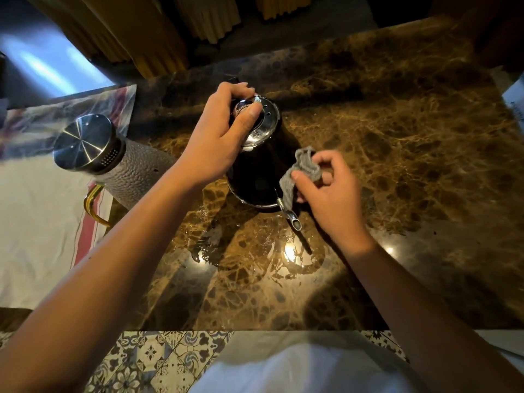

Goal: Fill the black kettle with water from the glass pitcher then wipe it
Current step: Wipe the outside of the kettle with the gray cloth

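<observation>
The black kettle (255, 180) stands upright on the brown marble counter (411, 131), its thin spout (293, 221) pointing toward me. My left hand (218, 140) grips the knob of its shiny perforated lid (265, 123) from above. My right hand (331, 194) pinches a small grey cloth (300, 174) against the kettle's right side, just above the spout. The glass pitcher (133, 174), with a steel lid and a gold handle, stands to the left, apart from both hands.
A puddle of water (255, 251) shines on the counter in front of the kettle. A white cloth with red stripes (42, 222) lies under the pitcher at left. Yellow curtains (158, 38) hang behind the counter. Patterned floor tiles (158, 361) show below the counter's near edge.
</observation>
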`<state>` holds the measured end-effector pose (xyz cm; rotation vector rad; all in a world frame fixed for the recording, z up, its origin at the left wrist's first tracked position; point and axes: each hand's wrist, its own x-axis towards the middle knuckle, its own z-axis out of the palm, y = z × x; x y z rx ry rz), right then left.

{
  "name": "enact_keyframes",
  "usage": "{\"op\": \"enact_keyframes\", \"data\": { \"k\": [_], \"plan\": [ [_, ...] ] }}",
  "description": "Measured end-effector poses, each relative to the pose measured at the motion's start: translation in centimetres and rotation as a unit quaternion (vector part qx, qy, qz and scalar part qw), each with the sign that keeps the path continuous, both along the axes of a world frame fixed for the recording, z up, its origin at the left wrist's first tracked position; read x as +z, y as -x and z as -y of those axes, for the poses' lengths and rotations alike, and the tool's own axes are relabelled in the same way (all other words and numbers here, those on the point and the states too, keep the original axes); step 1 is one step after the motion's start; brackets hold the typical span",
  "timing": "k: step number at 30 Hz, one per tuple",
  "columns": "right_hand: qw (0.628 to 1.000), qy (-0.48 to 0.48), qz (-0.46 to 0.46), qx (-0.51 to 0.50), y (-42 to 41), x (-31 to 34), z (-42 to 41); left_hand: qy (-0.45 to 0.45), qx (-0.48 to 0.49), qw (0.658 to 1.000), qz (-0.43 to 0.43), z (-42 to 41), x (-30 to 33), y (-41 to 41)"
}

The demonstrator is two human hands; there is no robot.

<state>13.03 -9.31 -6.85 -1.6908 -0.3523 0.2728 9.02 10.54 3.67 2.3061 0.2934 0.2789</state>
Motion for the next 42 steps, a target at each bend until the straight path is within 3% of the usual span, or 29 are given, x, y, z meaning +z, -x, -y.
{"op": "enact_keyframes", "data": {
  "k": [3, 9, 15, 21, 27, 32, 35, 38, 40, 42],
  "plan": [
    [0.998, 0.028, 0.05, -0.025, -2.5, 0.2, -1.0, 0.0, -0.001, 1.0, 0.002, 0.0, 0.0, 0.0],
    [0.976, 0.202, 0.069, -0.05, -2.5, -2.0, -0.7, 0.0, 0.003, 1.0, -0.003, 0.1, 0.1, -0.1],
    [0.993, 0.113, 0.038, 0.019, 2.3, -1.5, -0.2, -0.004, 0.003, 1.0, 0.005, 0.1, 0.0, -0.1],
    [0.998, 0.034, 0.046, 0.0, 0.4, -0.2, -0.7, 0.005, 0.0, 1.0, 0.0, -0.1, 0.0, 0.0],
    [0.992, 0.057, 0.108, -0.028, -2.4, 0.1, -1.9, 0.001, 0.005, 1.0, -0.007, 0.0, 0.2, 0.0],
    [0.978, 0.192, 0.077, -0.004, -4.2, -2.1, -1.2, -0.002, 0.005, 1.0, -0.011, 0.1, 0.2, 0.0],
    [0.986, 0.151, 0.059, -0.035, -4.7, 0.0, -0.8, -0.017, -0.004, 1.0, -0.02, 0.1, 0.3, 0.0],
    [0.993, 0.091, 0.07, 0.028, -4.3, 3.2, 0.2, -0.108, -0.011, 0.994, -0.007, 0.0, 0.9, -0.1],
    [0.986, 0.074, 0.033, 0.148, -3.4, 4.8, 1.2, -0.245, -0.002, 0.969, 0.019, 0.2, 1.4, 0.0],
    [0.968, 0.072, 0.0, 0.239, -2.0, 5.2, 1.7, -0.353, 0.006, 0.936, -0.008, 0.8, 1.9, 0.1]
  ]
}}
